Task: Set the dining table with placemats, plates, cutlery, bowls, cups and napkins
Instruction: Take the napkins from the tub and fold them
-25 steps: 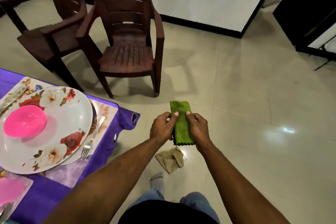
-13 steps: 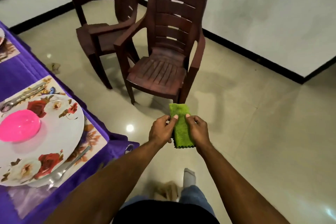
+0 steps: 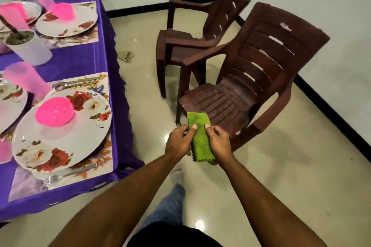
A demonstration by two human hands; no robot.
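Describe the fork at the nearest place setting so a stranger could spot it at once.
Start at the table under the purple tablecloth and find the nearest floral plate, the one holding a pink bowl. The fork lies on the placemat just beside the plate's near rim. It lies alone, while the other cutlery lies beyond the plate's far rim.

A folded green napkin (image 3: 200,138) — a narrow strip with a zigzag-cut lower edge — is held in the air beside the table, the left hand (image 3: 178,141) and right hand (image 3: 217,140) pinching its long sides, thumbs on top. On the purple tablecloth (image 3: 96,60), the nearest floral placemat (image 3: 104,158) carries a rose-patterned plate (image 3: 60,142) with a pink bowl (image 3: 54,111) on it, a fork (image 3: 66,174) on its near side, and a pink cup (image 3: 25,80) just beyond.
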